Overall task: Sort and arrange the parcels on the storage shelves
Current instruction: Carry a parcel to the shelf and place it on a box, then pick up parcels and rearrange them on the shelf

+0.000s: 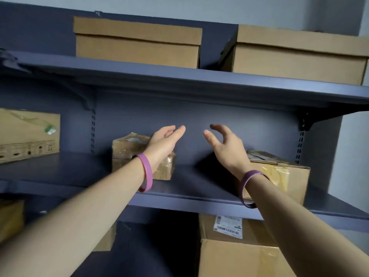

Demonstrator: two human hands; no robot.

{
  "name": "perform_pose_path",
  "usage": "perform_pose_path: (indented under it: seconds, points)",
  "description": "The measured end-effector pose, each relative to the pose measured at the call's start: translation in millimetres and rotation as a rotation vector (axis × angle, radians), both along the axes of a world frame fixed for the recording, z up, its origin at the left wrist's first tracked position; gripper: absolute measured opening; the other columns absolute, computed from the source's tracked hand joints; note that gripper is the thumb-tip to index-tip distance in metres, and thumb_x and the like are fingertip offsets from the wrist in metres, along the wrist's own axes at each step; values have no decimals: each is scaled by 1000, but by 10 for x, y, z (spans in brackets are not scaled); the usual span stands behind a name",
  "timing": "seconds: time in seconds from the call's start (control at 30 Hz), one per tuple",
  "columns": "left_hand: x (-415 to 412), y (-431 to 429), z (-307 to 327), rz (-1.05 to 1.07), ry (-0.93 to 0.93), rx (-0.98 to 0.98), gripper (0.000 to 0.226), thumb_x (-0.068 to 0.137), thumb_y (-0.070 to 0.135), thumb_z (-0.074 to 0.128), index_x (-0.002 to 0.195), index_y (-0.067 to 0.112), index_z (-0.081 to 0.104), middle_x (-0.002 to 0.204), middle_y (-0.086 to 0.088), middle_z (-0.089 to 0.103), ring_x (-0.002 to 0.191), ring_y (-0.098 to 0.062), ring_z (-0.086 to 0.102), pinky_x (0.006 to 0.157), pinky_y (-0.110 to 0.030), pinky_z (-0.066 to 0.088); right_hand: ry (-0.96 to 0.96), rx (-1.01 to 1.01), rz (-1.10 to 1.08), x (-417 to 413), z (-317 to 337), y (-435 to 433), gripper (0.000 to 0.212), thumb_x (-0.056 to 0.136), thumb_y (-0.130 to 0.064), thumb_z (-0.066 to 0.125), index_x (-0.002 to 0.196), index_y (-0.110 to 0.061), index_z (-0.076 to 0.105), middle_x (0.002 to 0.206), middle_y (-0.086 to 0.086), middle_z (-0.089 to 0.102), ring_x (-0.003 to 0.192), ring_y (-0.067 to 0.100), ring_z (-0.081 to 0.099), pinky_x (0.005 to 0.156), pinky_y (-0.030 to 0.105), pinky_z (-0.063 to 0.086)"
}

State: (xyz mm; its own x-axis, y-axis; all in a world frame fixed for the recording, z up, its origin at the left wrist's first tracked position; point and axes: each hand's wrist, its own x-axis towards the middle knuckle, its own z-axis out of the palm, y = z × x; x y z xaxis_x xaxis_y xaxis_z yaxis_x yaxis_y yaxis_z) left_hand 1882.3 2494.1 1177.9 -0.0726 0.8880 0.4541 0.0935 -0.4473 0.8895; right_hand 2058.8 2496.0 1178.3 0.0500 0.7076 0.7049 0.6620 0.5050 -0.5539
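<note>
A printed carton (pixel 28 134) stands at the far left of the middle shelf (pixel 179 198) of a blue-grey metal storage unit, its front marked with a row of handling symbols. Below it, at the left edge, part of another cardboard box (pixel 11 218) shows on the lower level. On the top shelf (pixel 139 76) sits a lidded cardboard box (pixel 137 43). Beneath, on the middle shelf, a small tape-wrapped parcel (pixel 127 150) rests near the back panel, partly hidden by the person's left hand (pixel 165 138), which reaches in front of it with fingers spread and nothing held; a pink wristband (pixel 146 172) circles that wrist. The bare stretch of middle shelf lies between the two hands. The right hand (pixel 223 144) hovers open too, fingers loosely curled and empty, with a purple wristband (pixel 249 186) on its wrist. Just behind that wrist stands a larger taped parcel (pixel 283 176) on the same shelf, well apart from the small one. Under the shelf, a labelled box (pixel 227 226) bearing a barcode sticker stands behind a plain carton (pixel 235 258). A second lidded box (pixel 299 54) occupies the top shelf at far right.
</note>
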Motion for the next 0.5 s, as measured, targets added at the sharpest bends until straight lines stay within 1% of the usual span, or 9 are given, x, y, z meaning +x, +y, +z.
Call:
perform_pose_path:
  seconds: [0.03, 0.07, 0.17, 0.23, 0.3, 0.33, 0.37, 0.43, 0.5]
  points:
    - [-200, 31, 7, 32, 12, 12, 53, 90, 44, 60, 137, 20, 51, 139, 6, 51, 118, -4, 49, 93, -18, 35, 17, -21, 37, -159, -7, 65, 52, 92, -52, 55, 135, -22, 53, 138, -2, 57, 131, 19, 47, 104, 25, 34]
    - [-403, 76, 8, 76, 34, 28, 52, 90, 44, 60, 136, 20, 52, 139, 6, 52, 118, -5, 49, 93, -19, 35, 35, -47, 71, -320, -25, 136, 53, 92, -51, 56, 136, -21, 52, 139, -1, 56, 131, 18, 47, 103, 23, 35]
    - [-995, 259, -84, 282, 166, 71, 48, 89, 44, 60, 132, 24, 53, 137, 4, 51, 119, -12, 48, 96, -25, 37, 85, -161, 106, -755, -153, 377, 60, 91, -50, 59, 140, -18, 47, 142, 5, 53, 132, 21, 47, 104, 26, 35]
    - [-1324, 404, -229, 366, 211, 71, 53, 87, 45, 61, 135, 25, 49, 141, 2, 47, 127, -16, 45, 98, -28, 36, 146, -257, 107, -1000, -288, 521, 65, 89, -50, 60, 143, -18, 42, 141, 7, 53, 129, 21, 50, 99, 24, 37]
    - [-1561, 549, -384, 327, 204, 6, 66, 85, 49, 62, 142, 24, 41, 147, 1, 41, 134, -18, 40, 102, -29, 32, 277, -329, 117, -1191, -434, 621, 69, 89, -52, 60, 144, -17, 38, 131, 3, 57, 116, 20, 58, 92, 23, 38]
    - [-1639, 620, -455, 267, 181, -46, 71, 83, 52, 62, 144, 24, 37, 148, 2, 40, 134, -19, 40, 103, -29, 31, 348, -352, 106, -1262, -501, 658, 68, 89, -53, 59, 142, -16, 39, 123, 0, 58, 108, 19, 59, 90, 24, 40]
    - [-1685, 685, -517, 190, 145, -104, 75, 82, 56, 62, 145, 24, 37, 147, 2, 42, 133, -19, 42, 107, -32, 32, 412, -371, 90, -1319, -559, 688, 65, 89, -56, 57, 137, -14, 42, 119, 0, 60, 105, 19, 60, 91, 27, 42]
    - [-1704, 796, -612, 47, 62, -208, 79, 78, 67, 58, 142, 23, 41, 142, 1, 50, 127, -18, 49, 111, -40, 35, 507, -406, 62, -1395, -649, 760, 66, 90, -60, 51, 131, -9, 48, 124, 6, 62, 115, 24, 58, 103, 33, 42]
    - [-1669, 870, -673, -17, 20, -261, 86, 76, 75, 52, 143, 22, 41, 143, 3, 49, 130, -17, 47, 113, -39, 32, 555, -408, 25, -1445, -693, 787, 66, 91, -61, 48, 132, -10, 48, 132, 6, 58, 124, 25, 54, 108, 33, 36]
